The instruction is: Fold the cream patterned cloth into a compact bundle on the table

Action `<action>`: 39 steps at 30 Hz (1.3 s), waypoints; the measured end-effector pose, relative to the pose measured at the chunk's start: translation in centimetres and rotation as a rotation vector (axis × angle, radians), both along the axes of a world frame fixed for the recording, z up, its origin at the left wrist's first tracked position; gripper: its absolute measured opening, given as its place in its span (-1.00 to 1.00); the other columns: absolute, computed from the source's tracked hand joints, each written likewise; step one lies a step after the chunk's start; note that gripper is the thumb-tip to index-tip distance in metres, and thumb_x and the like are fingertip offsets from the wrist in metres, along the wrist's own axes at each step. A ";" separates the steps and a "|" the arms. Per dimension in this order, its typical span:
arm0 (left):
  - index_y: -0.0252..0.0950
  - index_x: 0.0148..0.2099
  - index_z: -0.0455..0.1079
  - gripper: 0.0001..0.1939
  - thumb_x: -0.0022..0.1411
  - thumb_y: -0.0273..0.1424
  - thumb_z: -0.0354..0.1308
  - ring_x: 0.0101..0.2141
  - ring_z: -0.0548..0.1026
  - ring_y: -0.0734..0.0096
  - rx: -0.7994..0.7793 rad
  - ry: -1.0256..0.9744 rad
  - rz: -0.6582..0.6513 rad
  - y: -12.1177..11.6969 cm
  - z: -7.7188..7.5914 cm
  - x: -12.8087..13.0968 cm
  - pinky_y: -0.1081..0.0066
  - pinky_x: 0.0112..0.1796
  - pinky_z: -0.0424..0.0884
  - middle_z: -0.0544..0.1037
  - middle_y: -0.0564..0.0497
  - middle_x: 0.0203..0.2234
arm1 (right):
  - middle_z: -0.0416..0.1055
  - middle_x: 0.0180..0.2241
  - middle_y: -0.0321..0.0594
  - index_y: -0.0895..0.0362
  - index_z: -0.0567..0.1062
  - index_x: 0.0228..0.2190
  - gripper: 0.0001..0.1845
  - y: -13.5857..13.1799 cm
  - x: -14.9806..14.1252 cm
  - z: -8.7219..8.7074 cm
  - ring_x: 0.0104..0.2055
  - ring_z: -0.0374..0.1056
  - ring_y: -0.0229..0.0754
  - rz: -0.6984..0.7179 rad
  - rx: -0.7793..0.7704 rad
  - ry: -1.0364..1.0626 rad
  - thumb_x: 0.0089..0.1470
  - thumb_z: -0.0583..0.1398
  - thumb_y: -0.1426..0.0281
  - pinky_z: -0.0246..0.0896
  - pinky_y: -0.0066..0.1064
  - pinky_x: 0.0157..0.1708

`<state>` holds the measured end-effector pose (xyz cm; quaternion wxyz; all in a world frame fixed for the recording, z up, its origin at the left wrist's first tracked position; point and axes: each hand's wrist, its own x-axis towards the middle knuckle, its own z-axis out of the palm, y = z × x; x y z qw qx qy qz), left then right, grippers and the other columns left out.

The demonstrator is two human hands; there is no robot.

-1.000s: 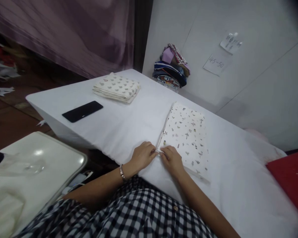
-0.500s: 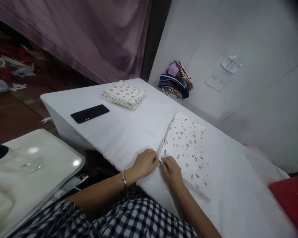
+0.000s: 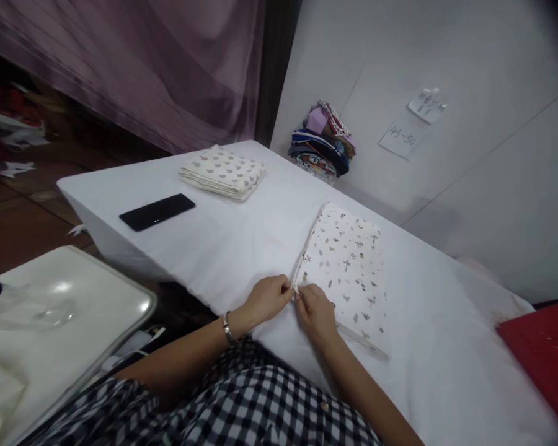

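A folded white cloth with small printed motifs (image 3: 348, 266) lies flat on the white-covered table (image 3: 428, 347). At its near left corner, my left hand (image 3: 270, 297) and my right hand (image 3: 317, 311) meet with closed fingers. My right hand pinches the cloth's corner, its thumb and fingertips at the edge. Fingertips of my left hand press together on the same corner from the left. The exact hold inside the fingertips is partly hidden. Beyond my left hand, a second folded patterned cloth (image 3: 223, 173) rests near the table's far end.
A black phone (image 3: 157, 212) lies on the table's left side. A pile of folded clothes (image 3: 323, 142) stands against the wall, near two paper notes (image 3: 402, 139). At left is a glossy white machine table (image 3: 74, 291); at right, a red object (image 3: 544, 353).
The view has shifted slightly, so table items appear a little farther left and higher. Both hands stay at the cloth's corner, with only small finger movement.
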<state>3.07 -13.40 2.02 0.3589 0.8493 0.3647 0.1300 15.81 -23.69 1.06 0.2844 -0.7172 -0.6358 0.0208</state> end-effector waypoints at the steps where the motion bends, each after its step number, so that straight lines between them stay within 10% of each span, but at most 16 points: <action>1: -0.24 -0.41 0.34 -0.83 0.16 -0.30 0.01 -0.44 0.41 0.40 -0.031 -0.021 0.001 0.0 0.0 0.0 0.44 -0.43 0.20 0.48 0.07 -0.51 | 0.39 -0.30 -0.15 0.11 0.45 -0.23 -0.74 0.0 0.1 0.0 -0.23 0.30 -0.16 0.002 0.004 0.020 0.20 -0.01 0.34 0.22 -0.35 -0.23; 12: -0.29 -0.41 0.28 -0.82 0.08 -0.26 0.07 -0.56 0.39 0.49 -0.468 -0.337 0.005 0.3 -2.5 0.6 0.47 -0.47 0.25 0.43 0.13 -0.58 | 0.38 -0.28 -0.13 0.15 0.43 -0.19 -0.75 0.1 0.0 -0.1 -0.22 0.30 -0.16 -0.021 -0.008 -0.038 0.16 0.00 0.41 0.22 -0.37 -0.23; 39: -0.25 -0.12 0.23 -0.72 0.06 -0.44 0.02 -0.51 0.35 0.48 -0.378 -0.415 0.051 -0.4 -2.3 0.3 0.48 -0.45 0.21 0.42 0.15 -0.55 | 0.37 -0.32 -0.16 0.16 0.41 -0.19 -0.69 -0.4 0.0 0.0 -0.33 0.31 -0.19 -0.009 -0.038 -0.276 0.05 0.00 0.55 0.18 -0.43 -0.39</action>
